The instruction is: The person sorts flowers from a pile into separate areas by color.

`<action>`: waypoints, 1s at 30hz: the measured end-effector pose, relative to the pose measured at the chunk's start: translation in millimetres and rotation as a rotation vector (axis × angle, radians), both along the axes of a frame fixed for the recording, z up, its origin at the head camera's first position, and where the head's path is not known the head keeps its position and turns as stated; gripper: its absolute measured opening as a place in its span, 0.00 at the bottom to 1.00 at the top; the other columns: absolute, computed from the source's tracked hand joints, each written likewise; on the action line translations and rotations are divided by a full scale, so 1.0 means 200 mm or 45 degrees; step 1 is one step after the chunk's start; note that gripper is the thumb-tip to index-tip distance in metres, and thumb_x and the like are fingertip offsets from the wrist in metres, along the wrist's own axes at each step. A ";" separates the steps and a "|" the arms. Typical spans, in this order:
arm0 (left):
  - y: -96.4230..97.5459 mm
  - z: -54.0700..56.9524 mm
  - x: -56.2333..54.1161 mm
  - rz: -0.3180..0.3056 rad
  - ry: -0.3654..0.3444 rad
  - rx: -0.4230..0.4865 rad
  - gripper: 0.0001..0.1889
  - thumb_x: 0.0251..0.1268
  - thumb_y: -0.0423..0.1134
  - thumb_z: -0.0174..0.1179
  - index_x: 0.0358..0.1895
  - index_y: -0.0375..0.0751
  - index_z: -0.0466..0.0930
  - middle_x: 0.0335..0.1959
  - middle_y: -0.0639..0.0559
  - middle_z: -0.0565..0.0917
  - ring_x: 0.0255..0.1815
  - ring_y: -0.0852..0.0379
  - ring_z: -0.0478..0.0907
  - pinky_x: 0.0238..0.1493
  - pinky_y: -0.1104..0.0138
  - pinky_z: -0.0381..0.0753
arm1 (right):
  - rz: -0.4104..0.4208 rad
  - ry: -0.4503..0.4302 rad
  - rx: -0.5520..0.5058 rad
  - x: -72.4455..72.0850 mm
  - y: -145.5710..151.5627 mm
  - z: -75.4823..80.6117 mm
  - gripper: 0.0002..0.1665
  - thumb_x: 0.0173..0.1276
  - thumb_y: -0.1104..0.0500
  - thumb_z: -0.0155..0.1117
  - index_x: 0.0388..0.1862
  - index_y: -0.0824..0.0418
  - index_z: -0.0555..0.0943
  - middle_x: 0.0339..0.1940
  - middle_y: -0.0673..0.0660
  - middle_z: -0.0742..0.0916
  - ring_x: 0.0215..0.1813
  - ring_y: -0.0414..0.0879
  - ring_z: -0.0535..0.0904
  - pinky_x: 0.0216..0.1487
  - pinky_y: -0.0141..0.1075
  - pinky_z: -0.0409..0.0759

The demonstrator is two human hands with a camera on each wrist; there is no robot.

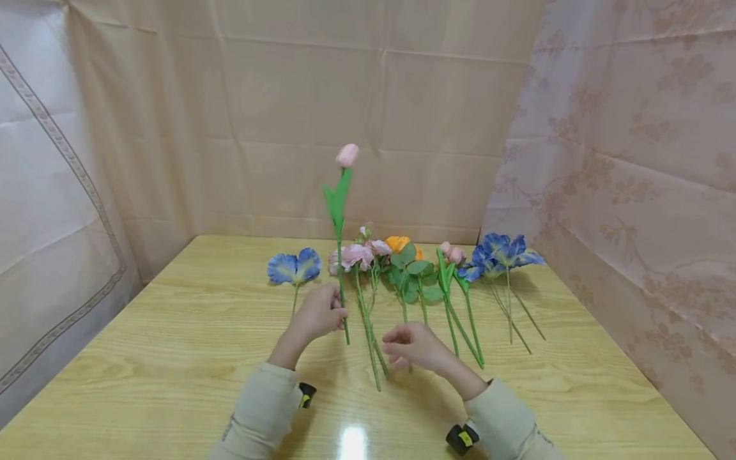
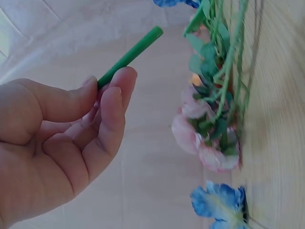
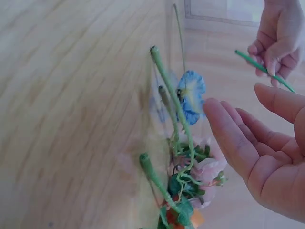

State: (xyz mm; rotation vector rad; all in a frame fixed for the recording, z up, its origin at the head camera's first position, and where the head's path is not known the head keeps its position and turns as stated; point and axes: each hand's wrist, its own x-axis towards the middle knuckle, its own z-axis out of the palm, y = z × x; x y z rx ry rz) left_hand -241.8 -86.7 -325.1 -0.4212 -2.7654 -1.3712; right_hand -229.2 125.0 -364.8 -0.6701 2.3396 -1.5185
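My left hand (image 1: 321,312) pinches the green stem of a pink tulip (image 1: 347,156) between thumb and fingers, holding it upright above the table. In the left wrist view the stem's cut end (image 2: 155,33) sticks out past the fingertips. My right hand (image 1: 415,346) holds nothing; its fingers are loosely bent, and it hovers over the stems of the orange flowers (image 1: 398,243). Pink many-petalled flowers (image 1: 358,255) lie between the two hands. Left of them, a single blue flower (image 1: 294,267) lies just beyond my left hand.
Two more pink tulips (image 1: 456,255) lie right of the orange flowers. Several blue flowers (image 1: 501,252) lie at the far right of the wooden table (image 1: 172,358). A beige cloth (image 1: 299,102) hangs behind, with patterned cloths (image 1: 650,191) at the sides.
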 end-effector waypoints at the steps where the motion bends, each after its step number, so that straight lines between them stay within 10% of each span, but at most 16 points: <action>1: 0.01 0.01 0.01 -0.008 -0.001 0.001 0.08 0.56 0.22 0.56 0.27 0.33 0.66 0.19 0.47 0.72 0.19 0.51 0.77 0.19 0.69 0.74 | -0.003 0.008 -0.013 0.00 -0.01 0.00 0.18 0.64 0.64 0.56 0.44 0.81 0.72 0.32 0.66 0.81 0.33 0.59 0.79 0.30 0.43 0.79; 13: 0.13 0.03 0.05 -0.227 0.059 -0.002 0.08 0.54 0.24 0.58 0.24 0.33 0.69 0.16 0.49 0.78 0.15 0.57 0.76 0.14 0.71 0.69 | -0.051 0.237 -0.137 0.06 -0.07 0.05 0.13 0.58 0.68 0.62 0.39 0.78 0.76 0.31 0.64 0.82 0.33 0.49 0.80 0.33 0.35 0.79; 30: 0.21 0.00 0.08 -0.359 0.137 -0.088 0.09 0.55 0.29 0.60 0.26 0.37 0.67 0.19 0.52 0.76 0.19 0.54 0.75 0.19 0.71 0.71 | -0.144 0.279 -0.279 0.07 -0.06 0.03 0.06 0.55 0.73 0.62 0.31 0.77 0.75 0.28 0.66 0.82 0.28 0.46 0.80 0.28 0.37 0.79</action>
